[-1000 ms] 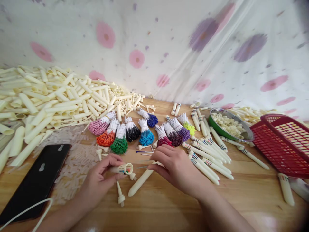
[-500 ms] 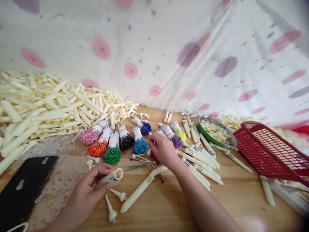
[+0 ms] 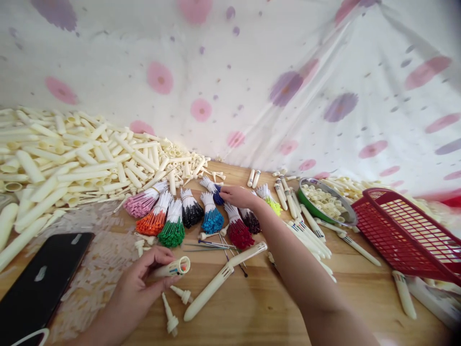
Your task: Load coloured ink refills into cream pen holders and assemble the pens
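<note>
My left hand grips a short cream multicolour pen barrel, its open end turned right with orange and blue bits showing inside. At the back of the bundles my right hand has its fingertips together at the dark blue pen refill bundle; what they pinch, if anything, is hidden. Around it lie light blue refills, dark red refills, black refills, green refills, orange refills and pink refills. A long cream pen body lies between my hands.
Cream tubes are heaped at the left, behind clear small pieces and a black phone. To the right are assembled pens, a green bowl of cream parts and a red basket. Loose tips lie in front.
My right hand has moved away from me, from beside the dark red bundle to the dark blue one. The left hand keeps its barrel; the view has shifted slightly.
</note>
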The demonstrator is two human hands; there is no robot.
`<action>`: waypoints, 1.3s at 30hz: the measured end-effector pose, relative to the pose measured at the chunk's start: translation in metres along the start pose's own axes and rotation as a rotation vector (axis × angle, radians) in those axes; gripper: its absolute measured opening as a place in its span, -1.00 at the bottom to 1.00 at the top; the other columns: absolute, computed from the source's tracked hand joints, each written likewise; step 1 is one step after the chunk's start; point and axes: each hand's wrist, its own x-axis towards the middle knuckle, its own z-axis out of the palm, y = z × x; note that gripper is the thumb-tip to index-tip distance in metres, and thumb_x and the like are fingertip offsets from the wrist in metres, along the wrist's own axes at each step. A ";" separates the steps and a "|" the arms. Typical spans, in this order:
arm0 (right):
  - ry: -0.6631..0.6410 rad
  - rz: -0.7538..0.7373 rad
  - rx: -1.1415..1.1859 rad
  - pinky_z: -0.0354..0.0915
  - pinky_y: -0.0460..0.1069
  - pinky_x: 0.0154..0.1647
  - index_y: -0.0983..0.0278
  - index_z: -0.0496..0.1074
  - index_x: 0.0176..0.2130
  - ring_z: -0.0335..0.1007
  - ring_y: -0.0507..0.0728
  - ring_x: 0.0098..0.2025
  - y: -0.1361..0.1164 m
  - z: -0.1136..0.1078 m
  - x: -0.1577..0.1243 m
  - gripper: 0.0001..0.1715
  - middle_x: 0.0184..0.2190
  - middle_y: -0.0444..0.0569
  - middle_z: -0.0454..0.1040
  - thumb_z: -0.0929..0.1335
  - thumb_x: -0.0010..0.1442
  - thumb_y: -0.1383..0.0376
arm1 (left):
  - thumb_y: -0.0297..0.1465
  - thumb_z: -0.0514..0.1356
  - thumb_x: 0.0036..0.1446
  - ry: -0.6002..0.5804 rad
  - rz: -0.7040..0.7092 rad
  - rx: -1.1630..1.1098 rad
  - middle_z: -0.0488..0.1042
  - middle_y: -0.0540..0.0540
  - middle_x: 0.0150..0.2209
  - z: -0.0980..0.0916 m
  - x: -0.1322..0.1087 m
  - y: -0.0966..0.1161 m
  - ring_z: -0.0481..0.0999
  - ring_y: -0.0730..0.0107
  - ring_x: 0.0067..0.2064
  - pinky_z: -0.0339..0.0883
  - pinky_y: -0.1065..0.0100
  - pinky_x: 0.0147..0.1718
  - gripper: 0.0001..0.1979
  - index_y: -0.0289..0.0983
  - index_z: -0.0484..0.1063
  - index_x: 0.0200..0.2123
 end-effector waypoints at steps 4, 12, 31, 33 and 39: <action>-0.013 -0.079 0.116 0.14 -0.12 -0.39 0.36 0.38 -0.39 0.25 0.01 -0.43 0.007 -0.007 -0.006 -0.66 -0.48 -0.09 0.41 0.14 0.26 0.27 | -0.37 0.33 -0.14 -0.005 0.001 0.017 0.49 -0.01 -0.34 0.001 -0.001 0.001 0.52 0.30 -0.25 0.42 0.40 -0.27 -0.85 -0.19 0.43 -0.44; -0.060 -0.232 0.691 0.24 -0.08 -0.38 0.36 0.36 -0.38 0.31 0.03 -0.41 -0.012 -0.012 -0.084 -0.66 -0.45 -0.03 0.41 0.19 0.25 0.18 | -0.42 0.26 -0.07 0.033 0.189 0.257 0.49 -0.03 -0.32 -0.004 0.000 0.005 0.51 0.29 -0.24 0.39 0.36 -0.24 -0.91 -0.19 0.41 -0.42; -0.527 -0.239 1.513 0.03 -0.21 -0.74 0.32 0.24 -0.62 0.23 -0.09 -0.73 -0.043 0.034 -0.128 -0.70 -0.74 -0.20 0.31 0.27 0.09 0.29 | -0.60 0.13 0.02 0.009 0.425 0.458 0.40 0.01 -0.26 -0.001 -0.003 0.009 0.47 0.45 -0.21 0.34 0.48 -0.22 -0.82 -0.19 0.31 -0.36; -0.551 -0.231 1.501 0.05 -0.21 -0.73 0.33 0.26 -0.63 0.25 -0.09 -0.71 -0.046 0.036 -0.125 -0.71 -0.72 -0.17 0.34 0.27 0.08 0.29 | -0.60 0.13 0.02 0.003 0.437 0.455 0.41 0.01 -0.27 0.001 -0.004 0.010 0.47 0.45 -0.22 0.34 0.47 -0.22 -0.82 -0.19 0.31 -0.36; -0.599 -0.178 1.502 0.06 -0.23 -0.74 0.34 0.28 -0.63 0.31 -0.09 -0.69 -0.059 0.042 -0.119 -0.75 -0.72 -0.16 0.36 0.27 0.02 0.31 | -0.63 0.12 0.00 -0.004 0.456 0.445 0.42 0.00 -0.29 0.003 -0.006 0.012 0.49 0.45 -0.24 0.36 0.47 -0.24 -0.79 -0.20 0.33 -0.36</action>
